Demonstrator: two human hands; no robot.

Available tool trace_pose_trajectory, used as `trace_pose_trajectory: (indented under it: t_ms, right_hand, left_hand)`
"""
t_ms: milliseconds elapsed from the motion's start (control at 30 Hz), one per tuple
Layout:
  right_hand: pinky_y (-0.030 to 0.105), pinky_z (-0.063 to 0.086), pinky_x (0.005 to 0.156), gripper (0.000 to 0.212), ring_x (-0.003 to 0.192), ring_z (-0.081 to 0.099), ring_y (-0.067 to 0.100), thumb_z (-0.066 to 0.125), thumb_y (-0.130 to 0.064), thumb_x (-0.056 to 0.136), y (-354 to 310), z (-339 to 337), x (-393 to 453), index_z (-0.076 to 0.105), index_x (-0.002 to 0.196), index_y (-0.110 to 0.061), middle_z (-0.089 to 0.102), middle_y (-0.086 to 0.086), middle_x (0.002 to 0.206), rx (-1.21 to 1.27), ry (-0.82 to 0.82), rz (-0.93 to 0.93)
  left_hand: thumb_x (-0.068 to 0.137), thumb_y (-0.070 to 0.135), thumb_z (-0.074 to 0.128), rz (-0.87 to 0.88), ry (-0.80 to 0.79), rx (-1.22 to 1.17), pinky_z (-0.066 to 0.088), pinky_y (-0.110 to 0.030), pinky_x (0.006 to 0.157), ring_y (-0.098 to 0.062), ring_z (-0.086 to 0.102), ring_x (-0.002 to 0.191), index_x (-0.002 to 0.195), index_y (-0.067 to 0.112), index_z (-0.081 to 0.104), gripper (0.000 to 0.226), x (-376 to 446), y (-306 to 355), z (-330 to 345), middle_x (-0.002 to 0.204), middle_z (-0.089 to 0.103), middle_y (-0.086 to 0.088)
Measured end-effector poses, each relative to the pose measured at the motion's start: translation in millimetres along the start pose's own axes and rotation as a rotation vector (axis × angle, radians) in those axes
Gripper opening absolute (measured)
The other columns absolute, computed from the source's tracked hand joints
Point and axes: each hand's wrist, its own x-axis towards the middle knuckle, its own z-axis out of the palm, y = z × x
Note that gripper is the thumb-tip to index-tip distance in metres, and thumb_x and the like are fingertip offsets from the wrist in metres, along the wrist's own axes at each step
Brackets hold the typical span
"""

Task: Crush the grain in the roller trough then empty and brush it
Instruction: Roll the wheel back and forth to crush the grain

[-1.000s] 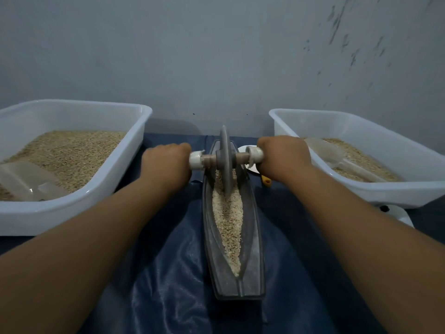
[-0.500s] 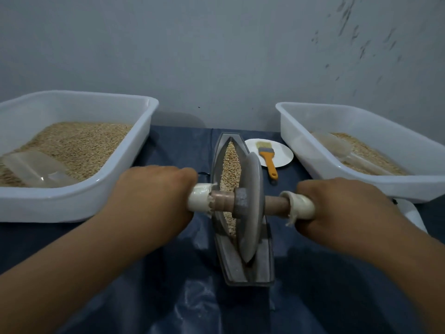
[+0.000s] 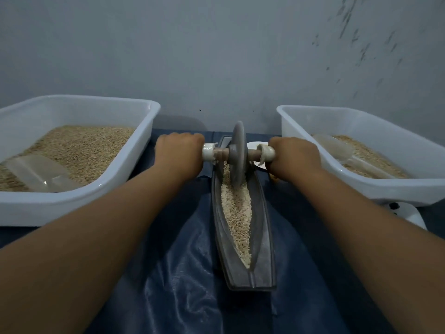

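Both hands are wrapped tight around the ends of one axle: the left hand [image 3: 179, 153] grips the white-capped handle at 9 o'clock of the grey roller wheel [image 3: 237, 154], and the right hand [image 3: 294, 156] grips the matching end at 3 o'clock, fingers curled under and out of sight. In the single head view the wheel stands upright in the far end of the roller trough [image 3: 261, 247], which runs from 12 to 6 o'clock on the dark blue cloth [image 3: 183, 273], with the grain [image 3: 237, 213] lying along its groove toward 6 o'clock. As I judge it, the likeliest fault is uneven pressure between the two hands: that could tilt the wheel, let it ride up the trough's sloping wall and spill grain onto the cloth. A hard pull back might also slide the whole trough on the slick cloth, since nothing visibly pins it. Counted: two hands, one wheel, one trough, two white tubs, the left tub [image 3: 144, 109] at 9 o'clock and the right tub [image 3: 337, 116] at 3 o'clock, each holding grain and one clear scoop, left scoop [image 3: 39, 171] and right scoop [image 3: 337, 150]. One white plate [image 3: 256, 145] peeks out behind the axle; a brush, if there is one, is hidden.
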Motion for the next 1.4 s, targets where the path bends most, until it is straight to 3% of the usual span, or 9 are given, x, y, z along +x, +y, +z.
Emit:
trace_pose_trajectory:
  t_ms: [167, 300, 500, 633, 833, 1033, 1133, 1267, 1400]
  right_hand:
    - [0.023, 0.017, 0.046, 0.025, 0.047, 0.031, 0.009, 0.068, -0.028, 0.066, -4.6, -11.3, -21.0, 0.042, 0.068, -0.027, 0.040, -0.008, 0.054, -0.082, 0.036, -0.052]
    - [0.025, 0.021, 0.047, 0.017, 0.057, 0.048, 0.016, 0.060, -0.030, 0.074, -5.6, -33.5, -70.2, 0.043, 0.072, -0.029, 0.045, -0.008, 0.059, -0.058, -0.041, -0.082]
    - [0.022, 0.019, 0.043, 0.033, 0.049, 0.035, -0.001, 0.065, -0.045, 0.071, 0.1, -81.6, -130.8, 0.036, 0.063, -0.033, 0.043, -0.011, 0.054, -0.128, -0.060, -0.131]
    - [0.024, 0.027, 0.046, 0.023, 0.056, 0.044, 0.002, 0.062, -0.041, 0.075, -4.8, -73.0, -116.1, 0.043, 0.068, -0.030, 0.051, -0.010, 0.062, -0.078, -0.204, -0.081]
    - [0.026, 0.029, 0.050, 0.013, 0.059, 0.046, 0.017, 0.061, -0.028, 0.074, -6.0, -20.4, -45.3, 0.048, 0.078, -0.029, 0.045, -0.009, 0.062, -0.012, -0.074, -0.009]
    - [0.026, 0.024, 0.048, 0.027, 0.055, 0.045, 0.020, 0.064, -0.032, 0.063, -1.9, -1.2, -6.1, 0.038, 0.065, -0.025, 0.043, -0.009, 0.057, -0.043, 0.050, -0.042]
    - [0.026, 0.025, 0.049, 0.023, 0.050, 0.038, 0.015, 0.063, -0.029, 0.066, -4.0, -5.8, -12.7, 0.041, 0.068, -0.026, 0.044, -0.007, 0.057, -0.069, 0.028, -0.044]
    - [0.026, 0.024, 0.047, 0.014, 0.051, 0.038, 0.013, 0.059, -0.030, 0.074, -5.3, -25.2, -51.7, 0.045, 0.073, -0.028, 0.045, -0.007, 0.058, -0.099, -0.036, -0.070]
    - [0.023, 0.022, 0.044, 0.027, 0.053, 0.042, 0.008, 0.061, -0.038, 0.076, -6.3, -59.3, -104.4, 0.038, 0.066, -0.029, 0.047, -0.009, 0.059, -0.110, -0.078, -0.114]
  left_hand:
    - [0.079, 0.029, 0.065, 0.001, -0.006, -0.038, 0.032, -0.029, 0.056, -0.019, 0.046, 0.060, 0.078, 0.025, 0.043, 0.023, -25.3, -0.7, -0.5, 0.065, 0.043, 0.007]
    - [0.077, 0.030, 0.064, 0.033, -0.013, -0.050, 0.030, -0.027, 0.052, -0.018, 0.047, 0.057, 0.074, 0.027, 0.041, 0.023, -68.7, 1.4, -21.6, 0.061, 0.040, 0.008]
    - [0.060, 0.029, 0.078, 0.143, 0.079, -0.091, 0.026, -0.022, 0.044, -0.016, 0.042, 0.044, 0.065, 0.027, 0.042, 0.036, -117.0, 0.3, -55.5, 0.053, 0.045, 0.008]
    - [0.068, 0.032, 0.072, 0.105, 0.029, -0.051, 0.027, -0.024, 0.047, -0.016, 0.043, 0.051, 0.068, 0.028, 0.041, 0.031, -105.2, 0.7, -46.7, 0.055, 0.040, 0.009]
    - [0.079, 0.029, 0.064, 0.021, -0.040, -0.026, 0.034, -0.029, 0.058, -0.017, 0.047, 0.061, 0.077, 0.028, 0.041, 0.023, -37.7, 2.5, -12.3, 0.062, 0.041, 0.009]
    - [0.079, 0.024, 0.064, 0.018, 0.023, -0.001, 0.043, -0.034, 0.064, -0.024, 0.051, 0.066, 0.080, 0.024, 0.042, 0.021, -3.8, -2.9, 3.1, 0.071, 0.047, 0.003]
    - [0.079, 0.026, 0.065, 0.017, -0.008, -0.033, 0.045, -0.034, 0.064, -0.023, 0.054, 0.067, 0.080, 0.024, 0.042, 0.023, -14.5, -1.5, -0.1, 0.071, 0.049, 0.003]
    - [0.079, 0.030, 0.063, 0.037, -0.054, -0.068, 0.036, -0.028, 0.056, -0.018, 0.051, 0.061, 0.077, 0.027, 0.041, 0.022, -53.1, 0.4, -15.2, 0.064, 0.044, 0.008]
    - [0.075, 0.033, 0.064, 0.065, -0.087, -0.102, 0.039, -0.027, 0.053, -0.016, 0.050, 0.058, 0.073, 0.029, 0.042, 0.023, -98.2, 0.2, -43.2, 0.061, 0.045, 0.009]
